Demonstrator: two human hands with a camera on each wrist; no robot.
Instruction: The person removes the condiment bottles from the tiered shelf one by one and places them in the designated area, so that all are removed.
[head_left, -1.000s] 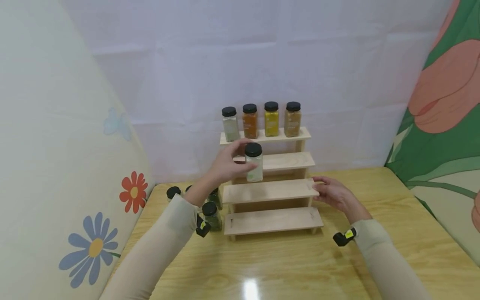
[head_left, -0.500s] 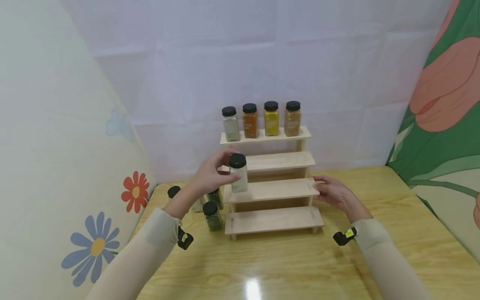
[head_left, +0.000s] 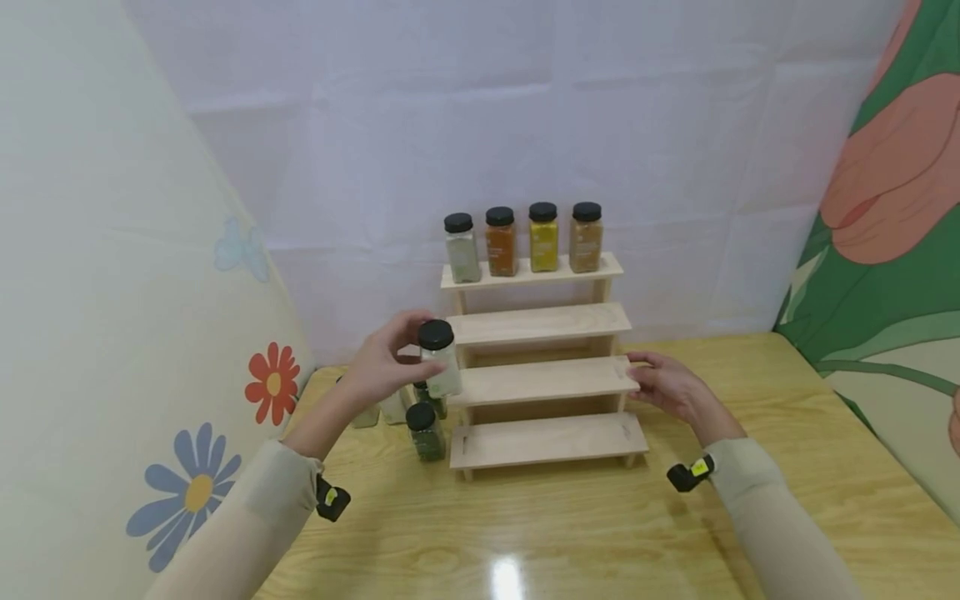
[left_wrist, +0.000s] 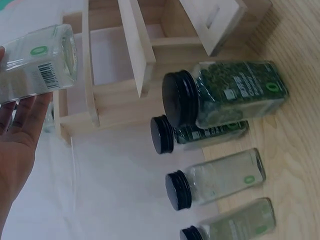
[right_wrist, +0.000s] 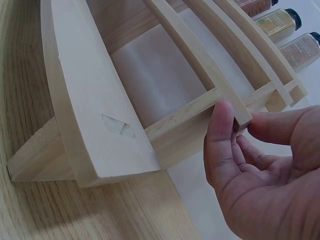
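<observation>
Now my left hand (head_left: pixel 386 360) grips the pale jar (head_left: pixel 441 358) upright off the rack's (head_left: pixel 542 380) left end, lower and further left than a second ago, while my right hand (head_left: pixel 670 388) pinches the third shelf's right end, steadying the rack.

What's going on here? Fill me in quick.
A person is working at a wooden four-step rack on a table. The left hand holds a pale jar in the air off the rack's left end, above more jars standing on the table. The right hand grips the right end of the second step from the bottom. Four jars stand along the top step; the lower three steps are bare.
</observation>
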